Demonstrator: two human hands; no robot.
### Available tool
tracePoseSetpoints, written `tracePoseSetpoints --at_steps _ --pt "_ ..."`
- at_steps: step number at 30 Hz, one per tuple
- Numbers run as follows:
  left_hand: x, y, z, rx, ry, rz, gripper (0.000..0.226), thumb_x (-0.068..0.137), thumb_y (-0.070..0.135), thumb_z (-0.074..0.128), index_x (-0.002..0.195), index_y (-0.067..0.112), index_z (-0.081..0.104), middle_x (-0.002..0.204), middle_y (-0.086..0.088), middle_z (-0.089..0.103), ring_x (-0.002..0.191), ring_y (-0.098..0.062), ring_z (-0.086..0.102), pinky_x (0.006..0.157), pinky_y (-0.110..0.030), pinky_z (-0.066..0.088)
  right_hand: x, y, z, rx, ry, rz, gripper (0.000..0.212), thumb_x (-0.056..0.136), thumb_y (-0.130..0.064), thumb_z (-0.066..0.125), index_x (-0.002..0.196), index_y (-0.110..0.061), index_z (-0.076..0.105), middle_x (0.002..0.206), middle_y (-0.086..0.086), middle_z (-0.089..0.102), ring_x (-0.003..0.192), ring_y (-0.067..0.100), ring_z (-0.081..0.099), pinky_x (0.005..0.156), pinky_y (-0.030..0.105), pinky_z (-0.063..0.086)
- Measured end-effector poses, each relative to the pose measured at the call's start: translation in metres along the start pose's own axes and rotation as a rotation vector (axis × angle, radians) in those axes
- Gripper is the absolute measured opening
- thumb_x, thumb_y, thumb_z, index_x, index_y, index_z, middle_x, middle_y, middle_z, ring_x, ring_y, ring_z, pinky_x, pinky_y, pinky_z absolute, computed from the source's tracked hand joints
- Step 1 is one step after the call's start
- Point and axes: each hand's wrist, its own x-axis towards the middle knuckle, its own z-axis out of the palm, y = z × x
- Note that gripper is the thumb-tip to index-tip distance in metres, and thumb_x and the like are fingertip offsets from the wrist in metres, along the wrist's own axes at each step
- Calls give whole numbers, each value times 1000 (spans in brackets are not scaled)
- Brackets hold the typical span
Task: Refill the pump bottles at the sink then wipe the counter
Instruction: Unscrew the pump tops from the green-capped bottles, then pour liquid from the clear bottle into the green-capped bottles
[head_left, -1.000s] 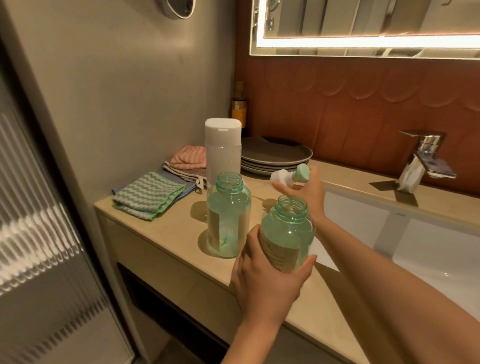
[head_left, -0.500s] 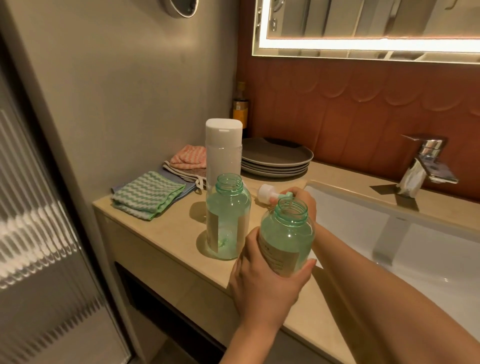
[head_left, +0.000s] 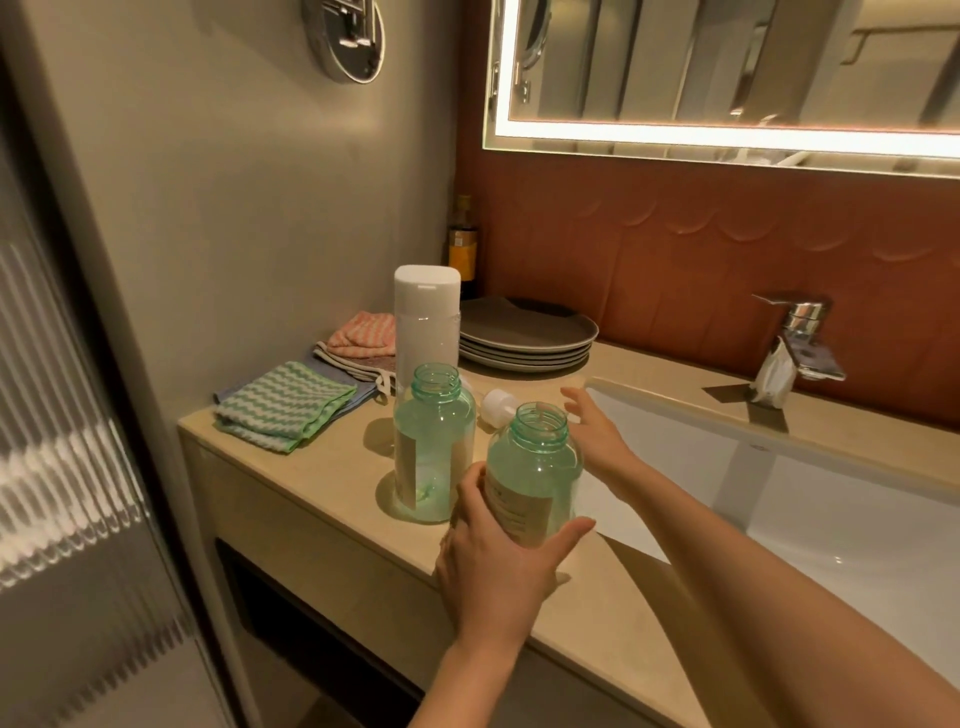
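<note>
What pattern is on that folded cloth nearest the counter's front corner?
The folded cloth has green and white zigzag stripes, seen clearly in the head view.

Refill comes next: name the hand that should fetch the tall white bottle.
Right, probably: the right hand is open and empty, free to reach the white bottle; the left hand grips the nearer green bottle.

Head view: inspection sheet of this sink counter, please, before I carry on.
Surface: beige counter, white sink basin set in at right.
Job's things: two uncapped green pump bottles, standing bottle and held bottle; white pump head lying behind them; tall white bottle, capped.
Clutter: green cloth, pink cloth, plate stack, dark corner bottle.
Grippers: left hand grips held bottle; right hand open, near pump head, holding nothing.
Cables: nothing seen.
Surroundings: faucet, lit mirror, ribbed glass door.
</note>
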Motion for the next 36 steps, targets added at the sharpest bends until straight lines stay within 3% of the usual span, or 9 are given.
tracePoseSetpoints --at_steps 3,6,13,17,23,26,29,32,36 --pt "1 1 -1 -27 32 60 117 40 92 50 133 23 36 128 5 46 120 -14 41 98 -29 34 -10 0 -5 -62 -63 -16 57 95 -48 41 144 -22 28 152 8 28 135 27 34 106 42 33" --pt "1 6 -3 -78 50 99 108 47 80 57 131 14 41 120 8 37 112 -1 29 92 -12 20 -17 -5 -9 -144 -118 -43 56 96 -52 34 143 -21 30 152 6 29 135 25 34 108 42 32" --pt "-3 3 -10 -103 113 111 114 48 85 58 133 12 38 118 5 36 110 -4 27 97 -23 24 -30 -26 -18 -126 -127 -115 54 98 -50 28 140 -18 37 146 6 38 129 25 41 108 43 35" --pt "-5 -4 -19 -97 139 157 114 49 92 47 131 14 39 115 4 37 108 -9 33 96 -28 29 -32 -33 -26 -86 -121 -120 57 96 -56 25 134 -18 44 135 6 49 111 20 51 96 35 42" --pt "19 -4 -46 -257 286 208 73 72 84 35 118 27 42 109 8 38 105 -10 39 85 -12 32 -32 -41 -34 -12 -104 -133 53 96 -56 23 125 -22 51 119 -1 54 103 16 54 86 30 41" --pt "53 9 -65 -347 332 132 48 82 61 46 114 25 46 115 6 42 106 -11 43 85 -20 36 -32 -44 -38 19 -106 -144 52 96 -56 22 122 -23 52 117 -1 57 101 15 56 87 30 42" --pt "93 24 -83 -454 247 -44 36 89 36 59 120 22 48 126 2 47 111 -13 45 84 -25 35 -29 -45 -38 49 -99 -154 53 96 -56 21 121 -22 54 115 0 59 105 17 58 92 33 44" --pt "129 31 -94 -509 82 -144 53 86 30 66 133 20 44 131 1 48 111 -13 45 82 -27 34 -25 -44 -37 79 -111 -154 52 95 -56 22 118 -24 55 114 -1 61 105 17 58 95 34 44" --pt "162 31 -95 -432 -102 -193 74 75 26 76 139 19 39 140 -1 45 122 -17 43 93 -34 32 -21 -42 -35 77 -141 -158 50 95 -56 22 116 -25 56 109 -4 62 103 15 59 90 30 44"
